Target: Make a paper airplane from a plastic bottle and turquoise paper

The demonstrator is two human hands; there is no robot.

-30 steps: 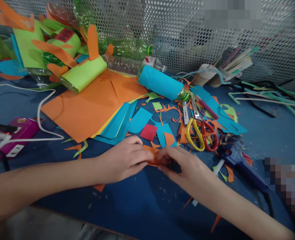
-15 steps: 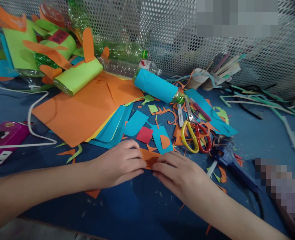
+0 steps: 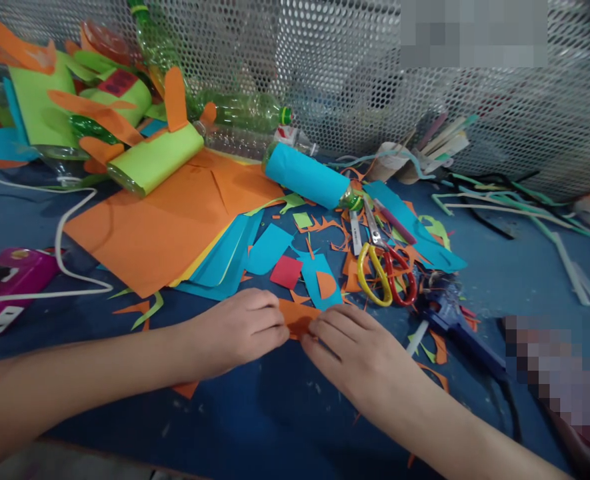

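Observation:
A small orange paper piece (image 3: 297,315) lies on the blue table (image 3: 255,413) between my two hands. My left hand (image 3: 239,330) has its fingers curled and pressed on the paper's left edge. My right hand (image 3: 352,350) pinches the right edge with its fingertips. Part of the paper is hidden under the fingers. Just beyond it lie a red paper square (image 3: 285,272) and a blue piece with an orange shape (image 3: 322,281).
Yellow and red scissors (image 3: 385,270) and a blue glue gun (image 3: 455,323) lie right of my hands. Large orange sheets (image 3: 165,213), a blue-wrapped bottle (image 3: 307,177), green-wrapped bottles (image 3: 155,160) and paper scraps crowd the back. A pink power strip (image 3: 9,283) sits left. Mesh fence behind.
Both hands stayed on the orange paper piece, pressing it flatter against the table; the right fingers shifted slightly along it. The view drifted a little.

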